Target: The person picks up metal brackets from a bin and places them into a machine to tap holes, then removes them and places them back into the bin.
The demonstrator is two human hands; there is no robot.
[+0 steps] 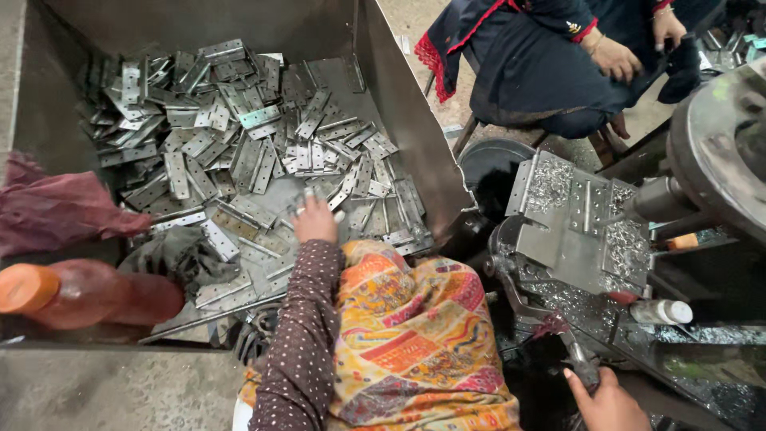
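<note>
Nearest the lens, the right hand [608, 401] sits at the bottom edge, fingers curled over a dark lever handle [580, 363] of the machine; only part of that hand shows, and it seems closed around the handle. Just left of it, a patterned orange and yellow cloth [415, 335] drapes over the person's lap, and a dotted brown sleeve [307, 335] runs up from it toward the bin. At the left edge an orange plastic bottle [80, 294] lies on its side on the bin's front rim, with a crumpled grey rag [179, 255] just beside it and a dark red cloth [56, 209] above. Farther in, the left hand [316, 219] reaches into the large metal bin [407, 120], its fingertips pressed together and pinching at one of the flat metal hinge plates [231, 128]; which plate it grips cannot be told. These plates lie heaped across the bin floor, thickest toward the back left corner. To the right, well apart from the bin, a metal fixture plate [570, 223] on the machine is strewn with bright metal shavings [550, 183], and a white-capped bottle [662, 311] lies below it. Farthest off, at the top right, another person in dark clothing [542, 56] sits with a hand [618, 57] on the knee
</note>
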